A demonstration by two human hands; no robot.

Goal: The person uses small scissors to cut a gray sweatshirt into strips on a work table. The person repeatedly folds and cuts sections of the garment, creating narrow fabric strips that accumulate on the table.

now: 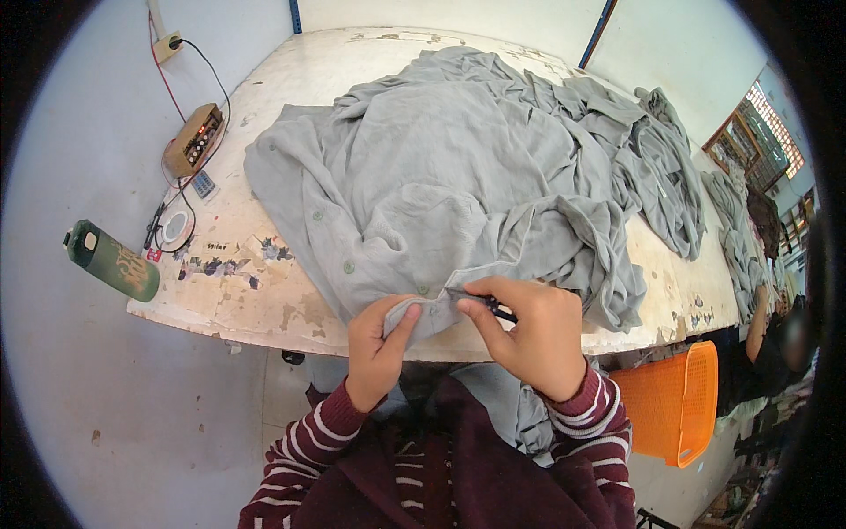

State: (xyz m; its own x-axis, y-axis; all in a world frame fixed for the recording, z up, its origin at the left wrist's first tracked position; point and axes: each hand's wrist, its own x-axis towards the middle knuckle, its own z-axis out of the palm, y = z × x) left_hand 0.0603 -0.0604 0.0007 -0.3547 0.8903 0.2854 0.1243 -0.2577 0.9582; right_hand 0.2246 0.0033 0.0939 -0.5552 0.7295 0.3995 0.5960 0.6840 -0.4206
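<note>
A grey buttoned garment (pixel 414 150) lies rumpled on the worn white table, with round buttons along its front near me. My left hand (pixel 377 348) pinches the garment's front edge between thumb and fingers at the table's near edge. Just right of it, my right hand (pixel 533 331) is closed round a small black tool (pixel 500 307), its thumb and forefinger at the cloth beside a button. The working tip of the tool is hidden, so its exact kind is unclear.
More grey cloth (pixel 661 176) lies at the back right. A green bottle (pixel 115 264), a boxy device (pixel 196 137) with cables and a remote (pixel 203 185) sit at the left. An orange basket (pixel 674 406) stands right below the table (pixel 185 291); a co-worker's arm (pixel 756 326) reaches in beyond.
</note>
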